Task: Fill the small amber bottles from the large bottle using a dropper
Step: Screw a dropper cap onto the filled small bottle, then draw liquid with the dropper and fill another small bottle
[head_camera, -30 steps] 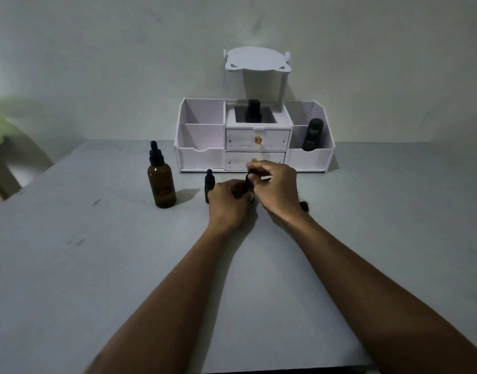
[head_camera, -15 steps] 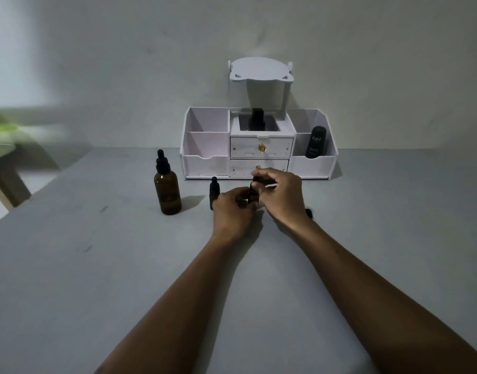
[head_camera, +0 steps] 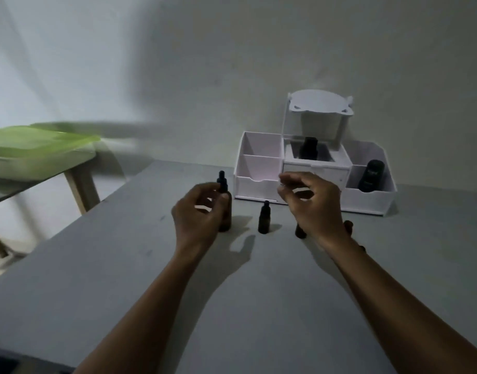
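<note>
The large amber bottle [head_camera: 226, 211] with a black dropper cap stands at the table's left middle. My left hand [head_camera: 199, 211] hovers right beside it, fingers curved towards its shoulder; no firm grip shows. A small amber bottle [head_camera: 264, 218] with a black cap stands to the right of it. A second small bottle [head_camera: 300, 231] is partly hidden behind my right hand [head_camera: 310, 202], which is raised above the table. Its fingers are loosely curled, thumb and forefinger close together, with nothing visible between them. Another small dark piece [head_camera: 348, 225] shows behind my right wrist.
A white desk organiser [head_camera: 259, 184] with drawers stands against the wall and holds two dark containers [head_camera: 371, 175]. The grey table [head_camera: 151, 279] ends at the left, where a green-topped stool [head_camera: 43, 147] stands lower down.
Both hands have let go of the small bottle in the middle and parted. My left hand went left to the large bottle; my right hand rose. The camera swung left.
</note>
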Action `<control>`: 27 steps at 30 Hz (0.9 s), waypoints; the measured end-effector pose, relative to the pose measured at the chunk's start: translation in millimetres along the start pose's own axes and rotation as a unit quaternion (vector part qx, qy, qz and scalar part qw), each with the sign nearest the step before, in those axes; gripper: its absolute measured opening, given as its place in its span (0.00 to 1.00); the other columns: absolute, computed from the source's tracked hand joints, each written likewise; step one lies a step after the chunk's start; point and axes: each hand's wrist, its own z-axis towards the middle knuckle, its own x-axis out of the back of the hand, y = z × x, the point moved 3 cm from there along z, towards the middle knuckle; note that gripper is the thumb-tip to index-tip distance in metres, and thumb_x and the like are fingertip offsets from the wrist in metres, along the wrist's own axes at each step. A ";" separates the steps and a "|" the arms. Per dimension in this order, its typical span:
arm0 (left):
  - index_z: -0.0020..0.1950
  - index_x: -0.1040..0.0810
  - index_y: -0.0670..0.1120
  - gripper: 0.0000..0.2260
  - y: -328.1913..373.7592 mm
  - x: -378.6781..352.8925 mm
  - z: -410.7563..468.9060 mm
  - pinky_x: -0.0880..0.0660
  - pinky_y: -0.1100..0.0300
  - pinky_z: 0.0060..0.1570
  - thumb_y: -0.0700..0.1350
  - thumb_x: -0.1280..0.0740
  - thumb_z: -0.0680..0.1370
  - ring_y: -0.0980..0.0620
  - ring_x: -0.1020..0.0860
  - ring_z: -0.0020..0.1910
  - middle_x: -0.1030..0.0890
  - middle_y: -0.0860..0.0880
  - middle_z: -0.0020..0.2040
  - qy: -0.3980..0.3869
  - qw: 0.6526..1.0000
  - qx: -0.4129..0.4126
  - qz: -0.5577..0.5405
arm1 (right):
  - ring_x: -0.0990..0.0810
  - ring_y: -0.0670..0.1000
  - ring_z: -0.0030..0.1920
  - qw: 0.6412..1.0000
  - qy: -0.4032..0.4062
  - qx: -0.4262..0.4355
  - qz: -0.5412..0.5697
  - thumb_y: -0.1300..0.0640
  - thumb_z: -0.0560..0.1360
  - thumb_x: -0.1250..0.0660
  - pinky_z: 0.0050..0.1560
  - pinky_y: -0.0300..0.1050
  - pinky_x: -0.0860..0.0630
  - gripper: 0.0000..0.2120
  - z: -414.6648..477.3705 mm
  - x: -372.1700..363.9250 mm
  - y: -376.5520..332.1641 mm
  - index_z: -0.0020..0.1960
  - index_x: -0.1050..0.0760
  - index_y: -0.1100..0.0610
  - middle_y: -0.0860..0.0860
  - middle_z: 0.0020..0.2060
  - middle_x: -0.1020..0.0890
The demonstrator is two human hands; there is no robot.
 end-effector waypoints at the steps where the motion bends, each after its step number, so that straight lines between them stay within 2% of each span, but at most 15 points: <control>1: 0.55 0.18 0.52 0.11 -7.1 5.6 7.5 0.23 0.68 0.39 0.46 0.25 0.73 0.60 0.19 0.43 0.17 0.57 0.45 0.014 1.000 0.008 0.000 | 0.17 0.41 0.47 1.000 -0.010 -0.002 0.013 0.60 0.74 0.27 0.43 0.26 0.24 0.10 3.3 -9.4 -5.7 0.55 0.17 0.58 0.49 0.49 0.15; 3: 0.60 0.20 0.52 0.17 -24.8 10.9 18.9 0.24 0.69 0.41 0.48 0.24 0.73 0.59 0.19 0.47 0.17 0.55 0.49 0.000 0.999 0.039 -0.007 | 0.18 0.40 0.48 0.999 -0.038 -0.013 0.034 0.59 0.74 0.27 0.44 0.26 0.24 0.11 11.7 -31.7 -16.2 0.56 0.17 0.56 0.49 0.50 0.15; 6: 0.68 0.25 0.54 0.27 -49.9 4.3 23.7 0.24 0.63 0.49 0.52 0.23 0.70 0.53 0.21 0.57 0.20 0.52 0.59 -0.098 0.991 0.086 -0.008 | 0.19 0.36 0.46 0.996 -0.070 -0.030 0.045 0.55 0.75 0.27 0.41 0.23 0.26 0.14 23.4 -64.1 -24.9 0.59 0.19 0.56 0.49 0.52 0.15; 9: 0.71 0.28 0.55 0.34 -61.2 -3.4 23.2 0.26 0.60 0.53 0.55 0.22 0.67 0.51 0.23 0.61 0.22 0.50 0.65 -0.167 0.979 0.116 -0.003 | 0.20 0.38 0.46 0.994 -0.087 -0.051 0.049 0.52 0.75 0.28 0.44 0.25 0.27 0.17 31.7 -89.3 -25.8 0.62 0.20 0.55 0.49 0.53 0.16; 11: 0.71 0.28 0.52 0.31 -61.5 -5.9 23.4 0.25 0.60 0.55 0.51 0.22 0.70 0.51 0.22 0.61 0.21 0.49 0.65 -0.184 0.976 0.113 -0.001 | 0.21 0.39 0.45 0.992 -0.099 -0.065 0.044 0.51 0.76 0.29 0.46 0.26 0.28 0.17 34.4 -100.9 -25.0 0.62 0.20 0.56 0.49 0.53 0.16; 14: 0.71 0.25 0.47 0.28 -62.2 -6.7 21.9 0.23 0.55 0.59 0.47 0.23 0.72 0.49 0.20 0.60 0.19 0.48 0.63 -0.200 0.974 0.111 -0.004 | 0.21 0.39 0.44 0.991 -0.107 -0.075 0.042 0.53 0.76 0.29 0.49 0.29 0.25 0.12 34.6 -112.0 -24.5 0.58 0.17 0.56 0.50 0.52 0.15; 18: 0.71 0.25 0.45 0.26 -62.1 -4.4 21.8 0.24 0.68 0.50 0.46 0.24 0.73 0.54 0.19 0.55 0.18 0.48 0.62 -0.204 0.974 0.102 0.002 | 0.18 0.42 0.45 0.992 -0.095 -0.072 0.042 0.56 0.75 0.28 0.50 0.30 0.24 0.08 35.1 -114.2 -24.1 0.53 0.15 0.57 0.51 0.49 0.13; 20: 0.71 0.26 0.45 0.26 -61.4 -4.2 22.1 0.25 0.70 0.48 0.46 0.25 0.74 0.55 0.20 0.54 0.19 0.48 0.62 -0.203 0.974 0.099 0.008 | 0.18 0.44 0.45 0.991 -0.098 -0.080 0.044 0.55 0.75 0.27 0.52 0.34 0.22 0.09 35.5 -113.6 -22.5 0.53 0.16 0.57 0.51 0.49 0.14; 23: 0.71 0.26 0.45 0.26 -60.2 -4.5 21.3 0.26 0.69 0.49 0.46 0.25 0.74 0.55 0.21 0.53 0.19 0.48 0.63 -0.200 0.974 0.105 0.005 | 0.16 0.45 0.46 0.989 -0.107 -0.091 0.047 0.55 0.74 0.26 0.53 0.37 0.21 0.11 35.2 -113.2 -20.8 0.54 0.16 0.58 0.51 0.48 0.13; 27: 0.71 0.26 0.45 0.26 -59.5 -5.1 19.9 0.25 0.62 0.54 0.46 0.25 0.74 0.52 0.21 0.55 0.19 0.47 0.63 -0.198 0.974 0.111 -0.005 | 0.16 0.45 0.42 0.990 -0.100 -0.086 0.043 0.57 0.73 0.26 0.49 0.35 0.22 0.07 37.1 -115.0 -23.2 0.50 0.15 0.59 0.52 0.44 0.13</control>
